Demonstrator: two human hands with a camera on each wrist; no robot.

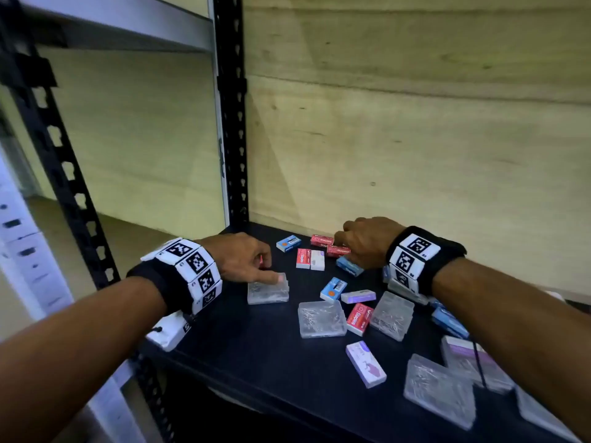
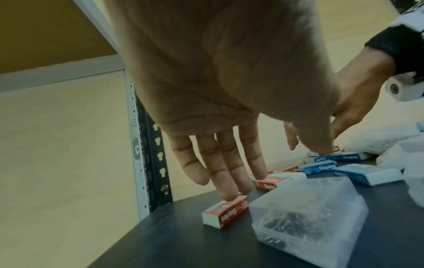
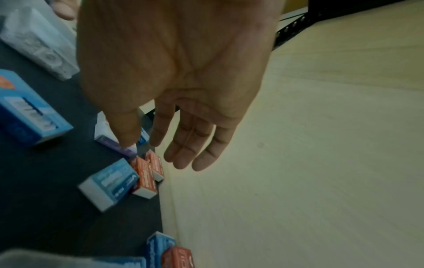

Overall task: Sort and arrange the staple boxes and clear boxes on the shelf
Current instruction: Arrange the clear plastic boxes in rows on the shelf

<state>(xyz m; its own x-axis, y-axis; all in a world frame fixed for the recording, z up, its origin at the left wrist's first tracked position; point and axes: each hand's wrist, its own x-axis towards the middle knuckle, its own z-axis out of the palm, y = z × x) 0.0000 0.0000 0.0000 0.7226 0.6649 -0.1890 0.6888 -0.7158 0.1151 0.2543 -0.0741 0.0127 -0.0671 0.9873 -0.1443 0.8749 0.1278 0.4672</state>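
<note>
Fingers of left hand: straight, tips touching red staple box, gripping nothing. Right hand: relaxed, empty, above red staple boxes at shelf rear. Clear boxes scattered mid-shelf.

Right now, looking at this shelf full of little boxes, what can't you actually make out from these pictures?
- Head view: the red staple box under the left hand is almost wholly covered by it.
- Head view: what the right hand touches is hidden behind its knuckles.
- Head view: clear boxes at the lower right are cut off by the edge and crossed by the forearm.
- Left wrist view: the contents of the nearest clear box are blurred.
</note>
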